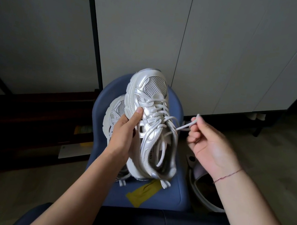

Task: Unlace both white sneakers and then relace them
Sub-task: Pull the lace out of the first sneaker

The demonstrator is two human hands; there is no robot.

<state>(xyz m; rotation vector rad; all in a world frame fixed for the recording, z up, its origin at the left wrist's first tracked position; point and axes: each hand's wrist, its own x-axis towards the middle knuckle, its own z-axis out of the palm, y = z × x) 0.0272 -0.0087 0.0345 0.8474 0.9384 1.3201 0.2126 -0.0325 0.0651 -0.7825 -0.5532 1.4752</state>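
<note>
In the middle of the frame, above a blue chair [179, 105], the left hand [124, 130] grips the side of the white sneaker [155, 98], which looks light and firm, while the right hand [209, 146] pinches the soft, floppy lace [186, 125] near its tip, likely the best spot for pulling.

We find open air to the right of the blue chair [168, 188], where the right grip [209, 145] pinches the lace [184, 126]. That strand stretches across the gap to the upper sneaker [150, 112]. The left grip [124, 135] and this sneaker fill the space over the chair's seat, with the second sneaker [114, 111] beneath them. The front of the seat gives room around a yellow slip [143, 191]. White cabinet doors [209, 45] wall off the back of the chair. A bin [206, 197] stands just right of the chair and a dark low shelf [39, 117] to its left.
</note>
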